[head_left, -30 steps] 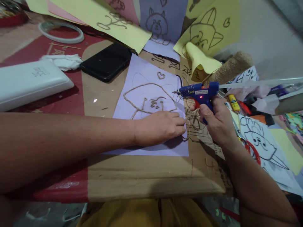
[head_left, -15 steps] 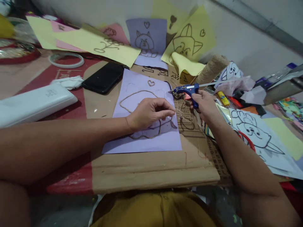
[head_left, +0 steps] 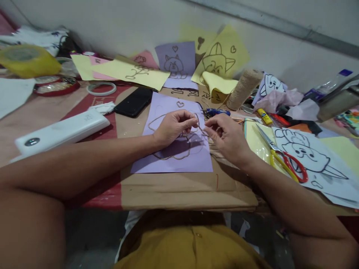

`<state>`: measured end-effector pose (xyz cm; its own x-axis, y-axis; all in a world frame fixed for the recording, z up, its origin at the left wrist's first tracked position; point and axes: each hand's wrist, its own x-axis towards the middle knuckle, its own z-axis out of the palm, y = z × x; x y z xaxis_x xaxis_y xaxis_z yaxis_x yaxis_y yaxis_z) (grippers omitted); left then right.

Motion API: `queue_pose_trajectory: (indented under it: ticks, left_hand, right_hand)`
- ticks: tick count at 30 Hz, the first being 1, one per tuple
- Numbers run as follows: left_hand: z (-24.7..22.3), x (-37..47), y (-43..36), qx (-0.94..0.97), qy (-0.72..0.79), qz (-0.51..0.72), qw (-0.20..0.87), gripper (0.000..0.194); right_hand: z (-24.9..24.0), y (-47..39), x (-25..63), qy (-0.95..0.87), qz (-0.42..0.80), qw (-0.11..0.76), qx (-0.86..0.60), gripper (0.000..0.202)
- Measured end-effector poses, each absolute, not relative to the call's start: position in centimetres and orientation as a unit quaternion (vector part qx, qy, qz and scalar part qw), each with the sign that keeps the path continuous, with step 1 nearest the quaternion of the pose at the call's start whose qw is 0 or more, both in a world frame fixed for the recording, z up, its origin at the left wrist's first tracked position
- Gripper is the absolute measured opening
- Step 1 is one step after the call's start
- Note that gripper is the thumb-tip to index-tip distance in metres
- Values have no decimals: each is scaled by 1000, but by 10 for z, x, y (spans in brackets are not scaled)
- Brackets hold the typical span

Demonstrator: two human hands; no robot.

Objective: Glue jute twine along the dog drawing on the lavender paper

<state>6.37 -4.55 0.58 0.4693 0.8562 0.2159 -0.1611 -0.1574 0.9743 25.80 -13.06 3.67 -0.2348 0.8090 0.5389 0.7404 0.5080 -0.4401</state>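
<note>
A purple sheet of paper (head_left: 174,166) lies in front of me, with brown twine (head_left: 175,158) stuck along a drawn outline and a small twine heart at its top. Over the sheet, my left hand (head_left: 176,127) is closed, thumb and forefinger pinching a loose length of twine (head_left: 199,125). My right hand (head_left: 228,136) pinches the same twine at the sheet's right edge. Just beyond the right hand lies a blue glue gun (head_left: 217,112), partly hidden behind the fingers.
Cardboard (head_left: 179,190) lies beneath the sheet. Scissors (head_left: 283,158) and a line drawing (head_left: 308,153) are on the right. A twine roll (head_left: 244,89) stands behind. A black phone (head_left: 134,102), a white power bank (head_left: 64,130) and a tape ring (head_left: 101,89) lie left.
My right hand has let go of the glue gun, which now lies on the table, and has come to the twine. The left hand stays over the sheet; the view has shifted.
</note>
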Motion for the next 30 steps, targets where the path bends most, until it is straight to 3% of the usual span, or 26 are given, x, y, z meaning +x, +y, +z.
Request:
queue_pose_trajectory:
  ticks: [4, 8, 11, 16, 19, 25, 30]
  left_hand:
    - [4, 64, -45, 616, 278, 435, 594, 31]
    - [2, 64, -46, 622, 269, 423, 601, 32]
    - [-1, 64, -44, 639, 272, 407, 593, 34]
    - [3, 63, -42, 677, 293, 517, 433, 34]
    - [14, 64, -49, 755, 262, 473, 372, 31]
    - [30, 78, -68, 686, 248, 303, 613, 21]
    - [21, 87, -65, 625, 263, 318, 662, 23]
  right_hand:
    - [22, -126, 257, -798, 21, 344, -494, 18]
    - [17, -122, 258, -807, 3, 341, -483, 2]
    - [19, -121, 260, -813, 2, 354, -463, 10]
    - [24, -119, 266, -811, -21, 375, -449, 15]
    - [27, -118, 269, -817, -48, 373, -438, 18]
    - [29, -116, 271, -821, -106, 310, -468, 28]
    - [33, -107, 284, -789, -56, 310, -527, 38]
